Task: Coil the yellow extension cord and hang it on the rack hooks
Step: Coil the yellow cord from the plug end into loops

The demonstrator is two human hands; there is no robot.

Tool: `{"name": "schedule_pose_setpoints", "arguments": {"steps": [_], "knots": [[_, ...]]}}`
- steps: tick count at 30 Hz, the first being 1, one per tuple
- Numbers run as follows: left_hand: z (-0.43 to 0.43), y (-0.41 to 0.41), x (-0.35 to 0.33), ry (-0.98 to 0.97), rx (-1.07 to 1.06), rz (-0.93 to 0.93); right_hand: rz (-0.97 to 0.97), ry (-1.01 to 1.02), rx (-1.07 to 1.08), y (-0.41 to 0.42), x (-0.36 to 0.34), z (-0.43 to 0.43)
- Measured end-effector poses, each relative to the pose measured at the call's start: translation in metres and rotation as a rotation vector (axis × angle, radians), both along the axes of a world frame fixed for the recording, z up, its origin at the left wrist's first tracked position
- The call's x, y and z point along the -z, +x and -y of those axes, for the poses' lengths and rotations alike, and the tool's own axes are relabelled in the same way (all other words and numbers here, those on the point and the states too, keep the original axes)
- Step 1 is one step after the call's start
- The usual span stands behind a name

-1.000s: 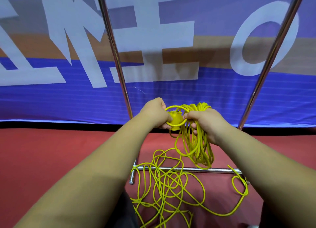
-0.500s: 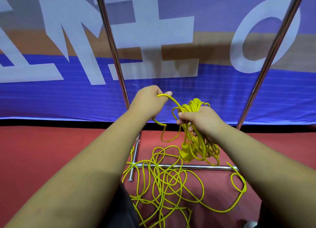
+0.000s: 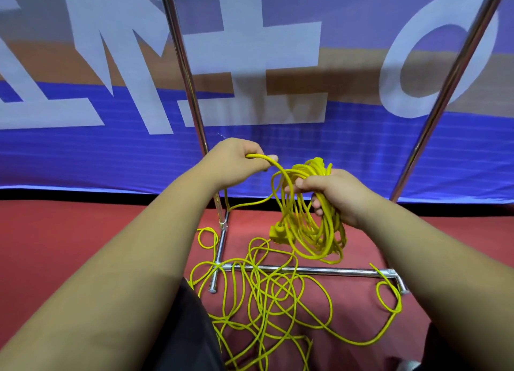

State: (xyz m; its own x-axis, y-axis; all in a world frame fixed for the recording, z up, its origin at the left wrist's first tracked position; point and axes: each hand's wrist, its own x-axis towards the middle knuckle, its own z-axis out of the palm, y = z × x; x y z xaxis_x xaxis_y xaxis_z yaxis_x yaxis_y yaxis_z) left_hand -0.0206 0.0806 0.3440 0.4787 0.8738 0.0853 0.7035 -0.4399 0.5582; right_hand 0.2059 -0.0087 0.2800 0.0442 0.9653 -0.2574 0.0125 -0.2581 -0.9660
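My right hand (image 3: 338,195) grips a bundle of coiled loops of the yellow extension cord (image 3: 304,223), which hang below the fist. A yellow plug (image 3: 279,233) dangles at the coil's left side. My left hand (image 3: 236,166), raised a little to the left, pinches a single strand that arcs over to the coil. The remaining cord lies in a loose tangle (image 3: 264,301) on the red floor under both hands. The chrome rack shows as a left upright (image 3: 183,65), a right upright (image 3: 450,76) and a base bar (image 3: 319,270). No hooks are in view.
A blue banner with large white letters (image 3: 111,148) stands close behind the rack. Red floor (image 3: 69,245) spreads on both sides. The rack's left foot bar (image 3: 218,259) points toward me, with cord lying across it. Dark clothing (image 3: 192,329) shows at the bottom.
One second ago both hands met at the plug on top of the coil. The plug then dropped beside the hanging loops, and my left hand rose to the left, drawing out a strand.
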Motion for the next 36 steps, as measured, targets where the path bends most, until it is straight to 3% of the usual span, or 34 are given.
{"name": "schedule_pose_setpoints", "arguments": {"steps": [5,8,12,18,23,28,32,36], "knots": [[0.016,0.006,-0.012,-0.201,0.080,-0.182,-0.183,-0.020,0.155,-0.001,0.001,-0.009],[0.022,0.003,-0.017,-0.439,0.120,-0.139,-0.158,-0.040,0.218,0.003,0.007,-0.015],[0.022,-0.005,-0.015,-0.753,0.125,0.004,-0.070,-0.061,0.307,0.005,0.015,-0.015],[0.019,-0.003,-0.012,-1.110,0.043,0.448,-0.100,-0.070,0.326,0.009,0.017,-0.013],[0.030,0.024,-0.003,-0.999,-0.061,0.689,-0.129,-0.086,0.237,-0.004,0.014,-0.011],[0.031,0.040,0.000,-0.866,-0.013,0.783,-0.139,-0.068,0.179,-0.016,0.011,-0.006],[0.026,0.038,0.001,-0.569,0.045,0.606,-0.146,-0.056,0.168,-0.019,0.009,-0.005],[0.023,0.031,0.009,-0.530,0.075,0.467,-0.182,-0.034,0.128,-0.020,0.007,-0.003]]}}
